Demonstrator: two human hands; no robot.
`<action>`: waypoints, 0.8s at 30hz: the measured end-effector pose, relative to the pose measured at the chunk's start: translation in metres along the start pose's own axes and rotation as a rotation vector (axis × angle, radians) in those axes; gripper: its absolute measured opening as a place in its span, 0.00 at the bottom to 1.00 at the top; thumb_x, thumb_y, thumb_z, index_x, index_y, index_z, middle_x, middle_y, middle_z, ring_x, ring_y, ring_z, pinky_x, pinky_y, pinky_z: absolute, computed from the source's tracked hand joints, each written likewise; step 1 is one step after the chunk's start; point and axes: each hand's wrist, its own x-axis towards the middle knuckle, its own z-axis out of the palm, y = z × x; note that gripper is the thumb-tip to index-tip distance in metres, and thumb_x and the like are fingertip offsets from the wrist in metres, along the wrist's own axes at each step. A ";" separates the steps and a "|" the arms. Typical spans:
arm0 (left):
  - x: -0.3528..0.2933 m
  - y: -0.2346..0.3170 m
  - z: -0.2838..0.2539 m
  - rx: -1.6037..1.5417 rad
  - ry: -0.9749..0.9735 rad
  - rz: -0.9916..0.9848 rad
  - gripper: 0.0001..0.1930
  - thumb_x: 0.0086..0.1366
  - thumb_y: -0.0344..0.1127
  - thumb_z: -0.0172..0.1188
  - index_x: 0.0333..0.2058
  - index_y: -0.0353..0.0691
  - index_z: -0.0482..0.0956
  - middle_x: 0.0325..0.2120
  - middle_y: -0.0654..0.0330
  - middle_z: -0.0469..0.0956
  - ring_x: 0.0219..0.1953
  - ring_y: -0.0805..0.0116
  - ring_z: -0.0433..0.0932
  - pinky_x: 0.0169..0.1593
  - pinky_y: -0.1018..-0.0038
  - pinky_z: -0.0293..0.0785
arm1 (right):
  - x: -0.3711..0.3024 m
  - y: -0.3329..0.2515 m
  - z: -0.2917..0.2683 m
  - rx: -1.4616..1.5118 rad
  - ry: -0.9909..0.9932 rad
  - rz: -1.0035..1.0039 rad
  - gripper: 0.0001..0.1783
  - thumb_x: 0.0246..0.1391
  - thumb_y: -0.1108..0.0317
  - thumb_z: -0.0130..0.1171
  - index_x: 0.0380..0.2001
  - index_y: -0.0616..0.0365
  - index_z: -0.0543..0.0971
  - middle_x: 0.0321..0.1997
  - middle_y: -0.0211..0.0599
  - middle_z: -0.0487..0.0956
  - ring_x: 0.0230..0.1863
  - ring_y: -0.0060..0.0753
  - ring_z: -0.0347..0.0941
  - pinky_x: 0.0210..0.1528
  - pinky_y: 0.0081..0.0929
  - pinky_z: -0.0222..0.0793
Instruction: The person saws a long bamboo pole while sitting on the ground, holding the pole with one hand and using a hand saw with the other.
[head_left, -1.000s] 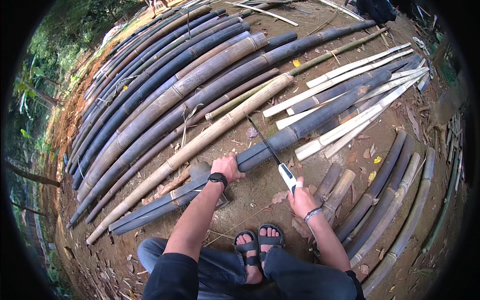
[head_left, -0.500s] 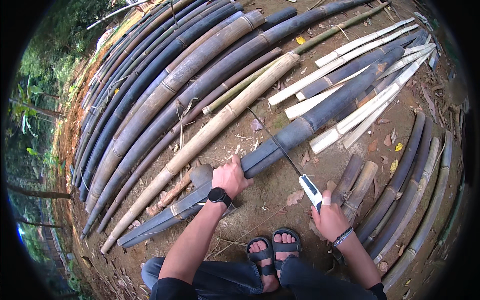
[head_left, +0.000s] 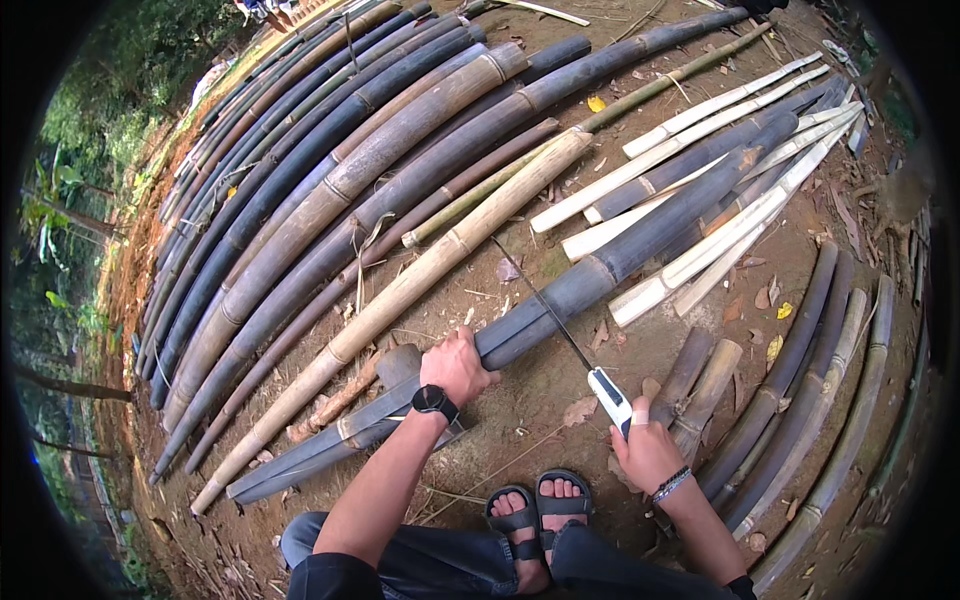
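A thick dark bamboo pole runs slantwise in front of me, from the lower left to the upper right. A long split line shows along its near part. My left hand, with a watch on the wrist, is closed over the pole near its middle. In my right hand is a hand saw with a white and black handle. Its thin dark blade crosses the pole to the right of my left hand, the tip pointing away from me. Whether the teeth are in a cut cannot be made out.
A pale bamboo pole lies just beyond, with many dark poles behind it at left. Pale split strips lie at upper right. Shorter bamboo pieces are on the right. A short round stump stands near the dark pole.
The whole view has shifted slightly, so the poles appear a little lower. Both hands keep their grips, and the saw stays across the pole at about the same place.
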 end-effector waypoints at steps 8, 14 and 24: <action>-0.001 -0.009 0.016 0.001 0.141 0.063 0.34 0.44 0.53 0.73 0.42 0.32 0.72 0.35 0.43 0.82 0.39 0.48 0.83 0.44 0.61 0.80 | 0.018 -0.007 0.000 -0.018 -0.017 -0.044 0.23 0.61 0.66 0.53 0.49 0.71 0.57 0.24 0.67 0.77 0.29 0.70 0.76 0.33 0.61 0.71; -0.005 -0.002 0.022 0.054 0.155 0.051 0.36 0.45 0.55 0.73 0.44 0.32 0.71 0.39 0.44 0.82 0.42 0.49 0.83 0.47 0.62 0.79 | -0.008 0.007 0.011 0.004 -0.004 -0.018 0.25 0.60 0.65 0.54 0.50 0.72 0.57 0.24 0.67 0.78 0.29 0.70 0.77 0.33 0.60 0.73; -0.006 0.004 0.008 0.031 0.043 0.006 0.36 0.44 0.56 0.72 0.43 0.33 0.73 0.40 0.43 0.82 0.42 0.49 0.83 0.45 0.62 0.79 | 0.005 0.006 0.009 -0.020 -0.004 -0.038 0.23 0.59 0.66 0.54 0.48 0.70 0.57 0.24 0.64 0.78 0.29 0.67 0.78 0.32 0.58 0.74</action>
